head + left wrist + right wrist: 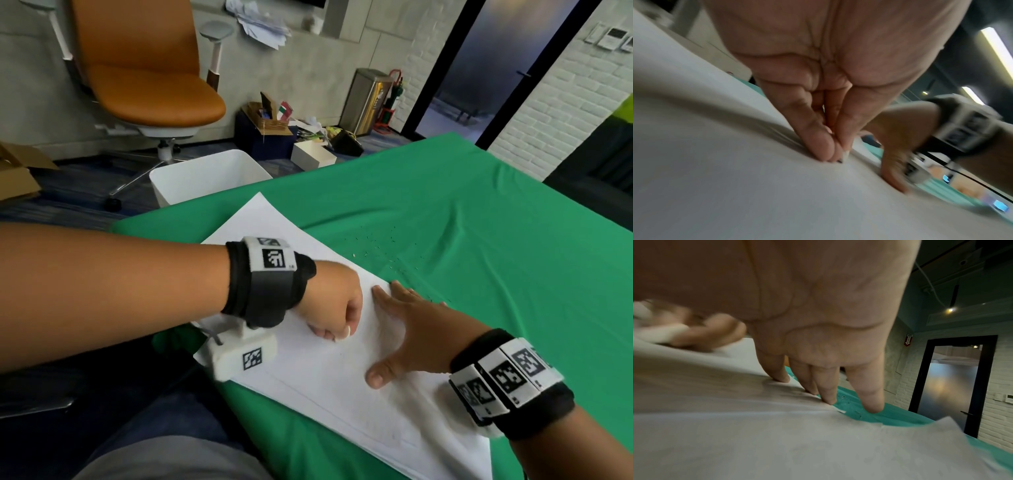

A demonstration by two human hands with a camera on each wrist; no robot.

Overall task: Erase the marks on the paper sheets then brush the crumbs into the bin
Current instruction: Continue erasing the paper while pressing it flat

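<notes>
A white eraser [344,335] is pinched by the left hand [330,301] and pressed onto the paper sheets [308,373]. At three o'clock, the sheets are held flat by the right hand [411,329], fingers spread. Crumbs [383,246] are scattered on the green cloth [479,212] at one o'clock; the white bin [205,178] is seen at eleven.

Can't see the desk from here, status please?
Left hand pinching eraser, rubbing top paper sheet. Right hand flat, pinning it. Crumbs on green cloth; bin beyond table edge. Nothing in the way.
</notes>
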